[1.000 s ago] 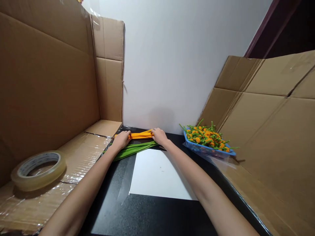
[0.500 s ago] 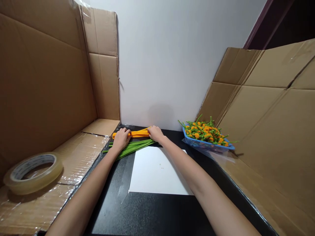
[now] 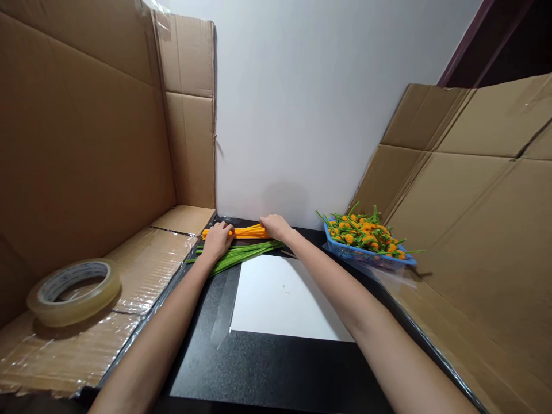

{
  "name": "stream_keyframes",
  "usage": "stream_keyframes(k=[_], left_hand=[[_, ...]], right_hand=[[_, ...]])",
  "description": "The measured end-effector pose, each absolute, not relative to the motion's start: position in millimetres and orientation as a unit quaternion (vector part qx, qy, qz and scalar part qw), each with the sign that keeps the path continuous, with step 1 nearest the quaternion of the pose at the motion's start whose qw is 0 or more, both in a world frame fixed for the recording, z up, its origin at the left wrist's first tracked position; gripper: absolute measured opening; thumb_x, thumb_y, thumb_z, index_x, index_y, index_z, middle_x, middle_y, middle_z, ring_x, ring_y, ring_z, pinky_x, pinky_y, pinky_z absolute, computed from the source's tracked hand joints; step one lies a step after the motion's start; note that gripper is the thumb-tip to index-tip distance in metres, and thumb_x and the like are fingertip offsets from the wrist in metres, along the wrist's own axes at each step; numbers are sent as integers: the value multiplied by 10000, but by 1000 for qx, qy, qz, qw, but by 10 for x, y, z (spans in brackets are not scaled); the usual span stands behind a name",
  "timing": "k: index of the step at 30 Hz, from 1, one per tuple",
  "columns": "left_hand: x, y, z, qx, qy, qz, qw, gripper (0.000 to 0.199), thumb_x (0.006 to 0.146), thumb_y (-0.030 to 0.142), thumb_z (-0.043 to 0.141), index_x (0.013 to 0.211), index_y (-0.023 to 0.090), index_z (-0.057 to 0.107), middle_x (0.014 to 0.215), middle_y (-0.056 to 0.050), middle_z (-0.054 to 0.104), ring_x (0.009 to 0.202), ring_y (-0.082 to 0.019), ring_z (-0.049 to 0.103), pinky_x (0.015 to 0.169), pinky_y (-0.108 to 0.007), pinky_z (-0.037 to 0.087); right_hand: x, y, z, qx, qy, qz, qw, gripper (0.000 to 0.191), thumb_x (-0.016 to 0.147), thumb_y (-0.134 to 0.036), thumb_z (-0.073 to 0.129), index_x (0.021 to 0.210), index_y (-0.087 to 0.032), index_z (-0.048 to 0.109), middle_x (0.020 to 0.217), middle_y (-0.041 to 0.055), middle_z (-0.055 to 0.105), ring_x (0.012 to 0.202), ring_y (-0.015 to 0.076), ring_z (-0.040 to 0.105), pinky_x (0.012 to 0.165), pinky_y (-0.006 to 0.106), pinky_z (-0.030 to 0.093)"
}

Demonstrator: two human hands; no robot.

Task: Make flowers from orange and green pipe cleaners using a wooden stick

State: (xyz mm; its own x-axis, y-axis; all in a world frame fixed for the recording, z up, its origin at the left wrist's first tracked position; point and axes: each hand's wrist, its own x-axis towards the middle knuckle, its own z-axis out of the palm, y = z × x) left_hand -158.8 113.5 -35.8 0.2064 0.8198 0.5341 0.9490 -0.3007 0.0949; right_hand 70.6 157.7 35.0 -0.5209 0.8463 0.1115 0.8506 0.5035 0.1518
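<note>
1. Narrowing the gap along the orange strips, the right hand has come a little nearer the left hand than a second ago, so less orange shows between them
2. That small shift suggests the strips are being gathered or adjusted where they lie rather than carried off, though the change is slight
3. The orange strips lie at the back of the dark surface, near the wall, running crosswise behind the green strips
4. The left hand is curled over the orange strips near their left end, back upward, its forearm slanting up from the lower left
5. The right hand appears closed around their right part, fingertips mostly hidden, its forearm passing over the right side of the white paper
6. Farther right stands the blue basket heaped with orange and green pieces; a roll of tape lies well to the left on cardboard
</note>
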Motion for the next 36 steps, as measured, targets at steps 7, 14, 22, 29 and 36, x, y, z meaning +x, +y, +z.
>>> stream_keyframes(k=[7, 14, 22, 29, 36], left_hand=[[-1597, 1149, -369, -767, -578, -248, 125, 227, 940, 288, 520, 1066, 211, 692, 1015, -108, 633, 954, -273, 559, 791, -359, 393], [-1619, 1178, -388, -749, -610, -232, 114, 214, 926, 286, 535, 1046, 206, 693, 1054, -117, 644, 1018, -297, 559, 818, -386, 375], [-1630, 1168, -381, -745, -616, -233, 111, 228, 927, 280, 513, 1043, 202, 693, 1051, -121, 657, 1018, -306, 567, 824, -406, 377], [-1629, 1130, -328, -727, -616, -283, 108, 341, 910, 305, 532, 1212, 176, 626, 1109, -153, 649, 1058, -326, 571, 896, -430, 404], [-1042, 882, 115, -651, -493, -481, -319, 552, 908, 625, 475, 1151, 148, 606, 1090, -148, 688, 1018, -284, 641, 877, -403, 487]], right_hand=[[711, 1580, 373, -484, -875, 2, 13, 345, 953, -425, 546, 1088, -170, 735, 1042, 115, 734, 909, 208, 651, 697, 244, 391], [819, 1644, 422, -478, -874, 79, 25, 427, 985, -392, 474, 821, -132, 770, 692, 57, 656, 673, 143, 558, 642, 242, 350], [1384, 1622, 501, -493, -810, 315, 51, 481, 887, -582, 528, 728, -149, 666, 507, -52, 402, 457, 81, 279, 490, 254, 230], [2085, 1189, 504, -515, -751, 369, 188, 562, 774, -710, 575, 682, -156, 599, 464, -68, 373, 417, 61, 251, 430, 230, 167], [1903, 313, 127, -456, -644, 457, 410, 543, 803, -717, 553, 776, -175, 568, 461, -77, 439, 369, 57, 289, 391, 202, 228]])
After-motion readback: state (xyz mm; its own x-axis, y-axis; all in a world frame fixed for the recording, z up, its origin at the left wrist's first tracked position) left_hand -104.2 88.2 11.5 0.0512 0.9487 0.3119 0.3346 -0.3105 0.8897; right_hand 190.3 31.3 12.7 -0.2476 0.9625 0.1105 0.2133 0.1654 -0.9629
